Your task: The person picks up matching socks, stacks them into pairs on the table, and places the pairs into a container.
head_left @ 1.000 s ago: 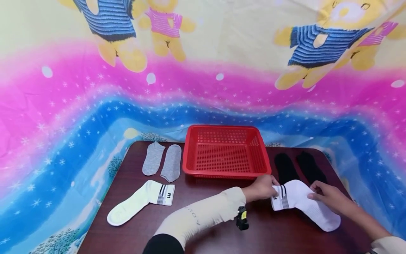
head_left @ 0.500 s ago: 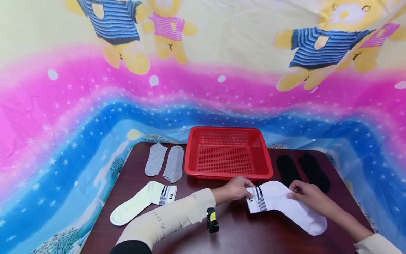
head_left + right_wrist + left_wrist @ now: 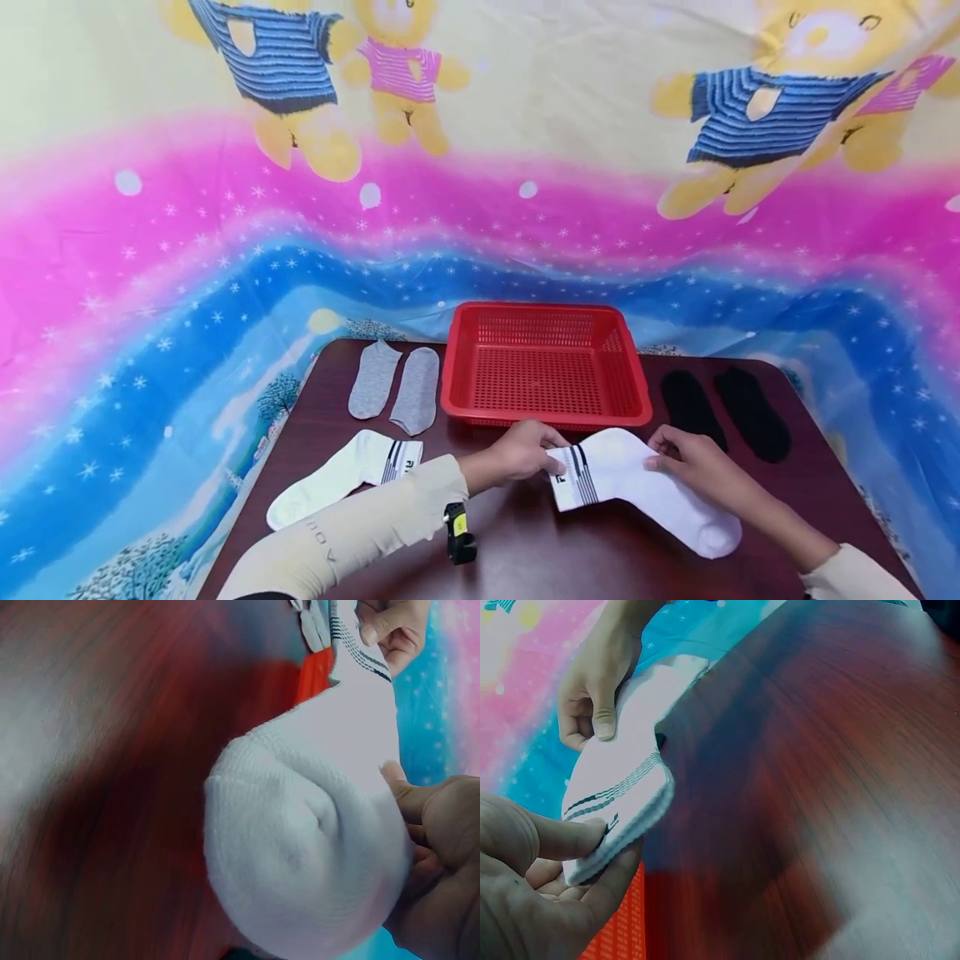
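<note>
A white crew sock [image 3: 630, 475] with dark stripes and a mark on its cuff hangs between both hands above the table. My left hand [image 3: 521, 452] pinches its cuff, thumb on top and fingers beneath, as the left wrist view shows. My right hand [image 3: 690, 462] pinches the sock's edge around the middle of the foot. The toe [image 3: 300, 855] droops rounded towards the right wrist camera. A matching white sock [image 3: 337, 479] lies flat at the left of the table, its cuff end close to my left forearm and partly covered by the sleeve.
Behind the hands stands a red plastic basket [image 3: 452, 400] with nothing in it. Two grey ankle socks [image 3: 395, 387] lie left of it, and two black socks [image 3: 720, 412] lie to its right. The brown table [image 3: 525, 550] meets a patterned cloth backdrop [image 3: 525, 225].
Both hands have carried the white sock leftwards across the table, from in front of the black socks to in front of the basket. Their grip on it looks the same.
</note>
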Demonstrator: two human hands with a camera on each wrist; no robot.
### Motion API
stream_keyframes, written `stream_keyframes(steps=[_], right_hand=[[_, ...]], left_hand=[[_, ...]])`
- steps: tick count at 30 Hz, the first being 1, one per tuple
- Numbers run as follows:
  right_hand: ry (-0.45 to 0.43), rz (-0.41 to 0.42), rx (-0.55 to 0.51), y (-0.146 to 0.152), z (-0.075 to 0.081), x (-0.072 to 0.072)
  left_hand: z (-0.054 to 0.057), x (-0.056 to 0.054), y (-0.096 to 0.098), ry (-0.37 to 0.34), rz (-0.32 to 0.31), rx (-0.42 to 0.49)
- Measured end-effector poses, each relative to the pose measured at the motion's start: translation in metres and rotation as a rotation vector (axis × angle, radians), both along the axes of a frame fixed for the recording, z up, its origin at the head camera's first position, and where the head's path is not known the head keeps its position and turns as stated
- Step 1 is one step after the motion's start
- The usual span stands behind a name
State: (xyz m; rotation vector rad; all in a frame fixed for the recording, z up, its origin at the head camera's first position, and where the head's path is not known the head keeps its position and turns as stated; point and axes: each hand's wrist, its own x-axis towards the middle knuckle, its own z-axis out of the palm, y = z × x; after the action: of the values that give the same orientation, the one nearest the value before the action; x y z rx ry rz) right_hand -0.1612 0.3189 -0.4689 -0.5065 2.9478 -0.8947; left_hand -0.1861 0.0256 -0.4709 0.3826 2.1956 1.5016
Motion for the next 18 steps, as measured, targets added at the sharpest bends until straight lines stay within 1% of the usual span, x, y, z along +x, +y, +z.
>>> stream_keyframes(steps=[3, 7, 9, 12, 16, 18], right_hand=[[0.009, 0.008, -0.015, -0.009, 0.0, -0.001], [-0.026, 0.017, -0.037, -0.022, 0.0, -0.004], [-0.05, 0.024, -0.043, -0.028, 0.0, -0.006], [-0.075, 0.038, -0.054, -0.037, -0.001, -0.008], [-0.079, 0.054, -0.065, -0.048, -0.004, -0.009], [-0.075, 0.058, -0.067, -0.053, -0.005, -0.009]], left_hand=[[0.001, 0.001, -0.01, -0.034, 0.01, 0.027], [0.0, 0.002, -0.023, -0.058, 0.033, 0.036], [-0.002, 0.002, -0.029, -0.062, 0.041, 0.036], [-0.005, 0.002, -0.038, -0.042, 0.058, 0.017], [-0.012, 0.003, -0.051, -0.021, 0.075, -0.005], [-0.015, 0.004, -0.056, -0.036, 0.085, 0.005]])
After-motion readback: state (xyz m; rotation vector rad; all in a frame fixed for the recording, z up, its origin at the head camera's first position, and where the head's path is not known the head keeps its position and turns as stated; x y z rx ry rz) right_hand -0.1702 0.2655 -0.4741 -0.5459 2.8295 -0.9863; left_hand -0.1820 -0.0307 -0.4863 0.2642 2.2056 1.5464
